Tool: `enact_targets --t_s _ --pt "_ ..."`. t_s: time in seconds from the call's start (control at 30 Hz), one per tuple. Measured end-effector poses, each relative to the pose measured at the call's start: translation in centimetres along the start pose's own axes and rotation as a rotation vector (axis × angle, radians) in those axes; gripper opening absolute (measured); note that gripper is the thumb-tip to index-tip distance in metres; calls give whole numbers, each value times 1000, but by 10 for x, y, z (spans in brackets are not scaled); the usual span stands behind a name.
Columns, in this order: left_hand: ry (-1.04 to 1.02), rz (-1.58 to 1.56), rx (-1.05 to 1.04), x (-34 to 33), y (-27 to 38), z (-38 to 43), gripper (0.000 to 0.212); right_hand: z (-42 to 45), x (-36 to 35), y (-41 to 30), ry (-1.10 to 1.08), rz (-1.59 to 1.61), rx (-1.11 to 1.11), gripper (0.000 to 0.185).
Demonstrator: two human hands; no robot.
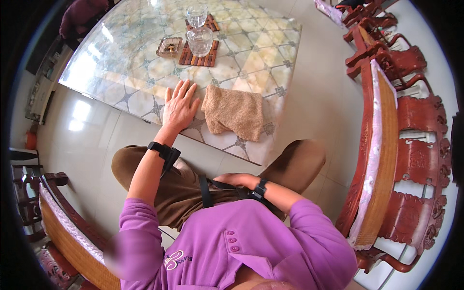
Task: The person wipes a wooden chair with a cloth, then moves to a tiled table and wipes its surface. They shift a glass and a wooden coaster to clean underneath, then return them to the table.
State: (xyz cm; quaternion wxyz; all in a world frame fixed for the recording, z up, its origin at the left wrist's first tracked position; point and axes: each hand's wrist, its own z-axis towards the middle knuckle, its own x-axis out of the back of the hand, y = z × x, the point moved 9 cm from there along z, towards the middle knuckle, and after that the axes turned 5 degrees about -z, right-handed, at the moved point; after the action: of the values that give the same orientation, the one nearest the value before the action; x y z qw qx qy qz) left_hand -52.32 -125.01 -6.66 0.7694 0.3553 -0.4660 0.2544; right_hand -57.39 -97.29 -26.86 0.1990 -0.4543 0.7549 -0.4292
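Note:
My left hand (179,107) lies palm down on the patterned glossy tabletop (141,78), its fingers slightly spread and nothing in them. Just to its right is a folded tan terry towel (233,112), apart from the thumb. In my lap, my right hand (237,179) rests beside a black strap (205,191); its fingertips are partly hidden, so whether it grips the strap is unclear. Beyond the left hand, a clear drinking glass (199,41) stands on a slatted wooden coaster (197,61). A square glass ashtray (169,47) holding some butts sits left of it.
A second glass (197,15) stands farther back by another slatted coaster (213,23). The near table edge (221,148) runs just before my knees. Carved red wooden seats with woven mats flank me, one mat (384,156) at right, another (72,246) at left.

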Motion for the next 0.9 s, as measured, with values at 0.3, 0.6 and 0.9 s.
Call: enact_targets --t_s 0.3,0.6,0.9 --pt "-6 10 11 -7 -4 -4 54 -190 124 -171 730 -461 200 37" --pt "-6 -3 14 4 3 -2 54 -117 228 -178 998 -1193 199 62" --pt "-75 5 24 4 6 4 57 -114 337 -143 1127 -1203 230 56"
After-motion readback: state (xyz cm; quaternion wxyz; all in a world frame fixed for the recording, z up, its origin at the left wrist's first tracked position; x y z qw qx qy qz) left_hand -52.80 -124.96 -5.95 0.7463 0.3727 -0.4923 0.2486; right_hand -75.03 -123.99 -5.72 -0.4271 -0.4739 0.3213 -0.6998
